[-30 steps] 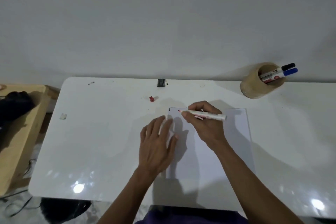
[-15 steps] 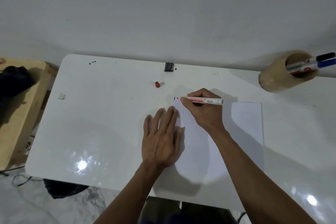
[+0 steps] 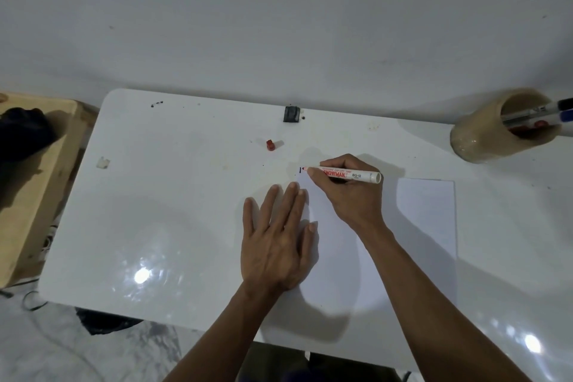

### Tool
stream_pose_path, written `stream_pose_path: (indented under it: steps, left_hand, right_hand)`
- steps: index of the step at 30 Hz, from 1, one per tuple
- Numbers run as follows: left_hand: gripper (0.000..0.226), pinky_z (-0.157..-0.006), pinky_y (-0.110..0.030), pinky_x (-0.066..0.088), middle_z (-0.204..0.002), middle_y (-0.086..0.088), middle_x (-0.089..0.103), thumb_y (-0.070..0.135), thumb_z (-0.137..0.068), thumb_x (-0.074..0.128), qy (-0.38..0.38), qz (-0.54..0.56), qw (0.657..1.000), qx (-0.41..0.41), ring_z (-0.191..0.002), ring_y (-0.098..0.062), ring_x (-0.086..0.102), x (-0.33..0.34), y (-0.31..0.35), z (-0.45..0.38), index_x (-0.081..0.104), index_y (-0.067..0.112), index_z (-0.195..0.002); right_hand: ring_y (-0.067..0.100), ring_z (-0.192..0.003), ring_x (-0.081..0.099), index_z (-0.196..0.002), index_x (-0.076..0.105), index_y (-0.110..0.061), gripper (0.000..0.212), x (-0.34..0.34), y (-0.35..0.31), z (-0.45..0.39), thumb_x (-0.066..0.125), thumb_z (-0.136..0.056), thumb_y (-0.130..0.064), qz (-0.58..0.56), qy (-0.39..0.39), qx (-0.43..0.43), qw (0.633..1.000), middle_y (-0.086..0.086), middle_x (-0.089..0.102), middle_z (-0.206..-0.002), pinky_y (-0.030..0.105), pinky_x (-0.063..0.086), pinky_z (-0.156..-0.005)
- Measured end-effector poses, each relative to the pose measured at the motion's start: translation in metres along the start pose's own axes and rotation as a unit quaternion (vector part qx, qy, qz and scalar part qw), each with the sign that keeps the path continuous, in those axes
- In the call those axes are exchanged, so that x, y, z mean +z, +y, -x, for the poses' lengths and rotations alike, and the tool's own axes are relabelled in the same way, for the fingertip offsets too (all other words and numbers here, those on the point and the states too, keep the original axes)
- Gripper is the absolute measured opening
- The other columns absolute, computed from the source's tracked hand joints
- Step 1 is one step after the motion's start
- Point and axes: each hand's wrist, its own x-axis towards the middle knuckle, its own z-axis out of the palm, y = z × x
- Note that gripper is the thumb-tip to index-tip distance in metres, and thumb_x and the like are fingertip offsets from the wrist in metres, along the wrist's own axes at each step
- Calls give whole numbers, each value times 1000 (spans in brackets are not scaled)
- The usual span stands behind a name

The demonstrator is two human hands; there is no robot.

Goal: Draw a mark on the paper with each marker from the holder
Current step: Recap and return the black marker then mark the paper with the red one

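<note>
A white sheet of paper point(image 3: 424, 220) lies on the white table point(image 3: 173, 201). My right hand point(image 3: 350, 192) grips an uncapped white marker with red lettering point(image 3: 350, 174), its red tip touching the paper's top left corner beside a short black mark point(image 3: 300, 170). My left hand point(image 3: 279, 239) lies flat with fingers spread on the paper's left edge. Its red cap point(image 3: 270, 145) lies on the table behind the paper. A tan cylindrical holder point(image 3: 483, 139) stands at the far right with a black-capped and a blue-capped marker point(image 3: 558, 112) sticking out.
A small black object point(image 3: 291, 114) sits at the table's back edge by the wall. A scrap of tape point(image 3: 103, 162) is stuck at the left. A wooden crate point(image 3: 34, 183) with dark cloth stands left of the table, cables on the floor below.
The head view has shifted, so the holder now sits at the right frame edge. My right hand and marker tip stay at the paper's top left corner; my left hand stays flat.
</note>
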Motion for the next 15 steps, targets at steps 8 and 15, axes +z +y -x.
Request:
stream_pose_path:
  steps: [8, 15]
  left_hand:
    - [58, -120, -60, 19, -161, 0, 35, 48, -99, 39, 14, -2, 1000, 6, -154, -24, 23, 1, -1, 0, 41, 22, -151]
    - [58, -120, -61, 20, -161, -1, 35, 48, -99, 40, 24, -3, 1000, 9, -153, -25, 24, 2, 0, 0, 41, 21, -151]
  right_hand:
    - [12, -67, 72, -82, 76, -8, 19, 2, 2, -2, 89, -78, -22, 21, 4, -10, 1000, -1, 77, -77, 17, 54, -55]
    - [12, -64, 70, -80, 75, -6, 20, 1, 0, -1, 88, -78, -20, 26, -1, -6, 1000, -1, 76, -73, 17, 53, -52]
